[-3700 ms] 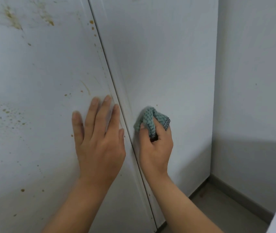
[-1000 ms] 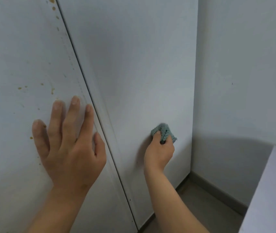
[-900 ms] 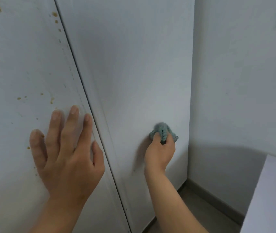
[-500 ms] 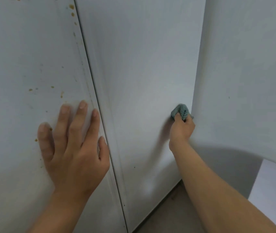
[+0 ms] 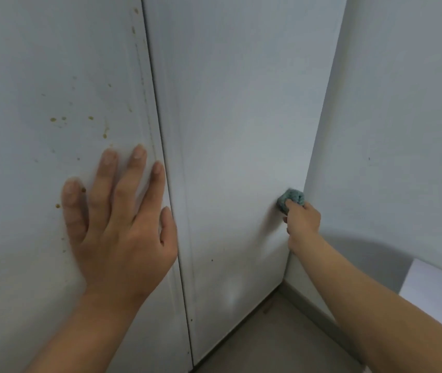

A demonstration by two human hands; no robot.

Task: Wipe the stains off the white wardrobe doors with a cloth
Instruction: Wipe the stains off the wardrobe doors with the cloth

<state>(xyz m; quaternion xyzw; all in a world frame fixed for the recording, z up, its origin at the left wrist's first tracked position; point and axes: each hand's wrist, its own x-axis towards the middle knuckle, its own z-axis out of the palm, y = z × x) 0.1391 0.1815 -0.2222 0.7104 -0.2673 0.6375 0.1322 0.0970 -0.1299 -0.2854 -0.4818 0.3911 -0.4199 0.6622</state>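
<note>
Two white wardrobe doors fill the view. The left door (image 5: 39, 63) carries several brown spots (image 5: 90, 118) above and beside my fingers. My left hand (image 5: 117, 224) lies flat on it with straight, spread fingers, close to the seam. The right door (image 5: 236, 117) looks nearly spotless, with a tiny dark speck (image 5: 212, 260) low down. My right hand (image 5: 302, 220) grips a bunched teal cloth (image 5: 290, 199) and presses it against the right door's far right edge, next to the wall.
A plain white wall (image 5: 403, 130) meets the wardrobe at the right, with a grey skirting board (image 5: 311, 310) along its foot. Beige floor (image 5: 268, 343) shows below. The corner of a white piece of furniture (image 5: 440, 289) juts in at lower right.
My right hand has carried the cloth across the right door from near the seam out to its right edge beside the wall. My left hand has stayed flat on the left door.
</note>
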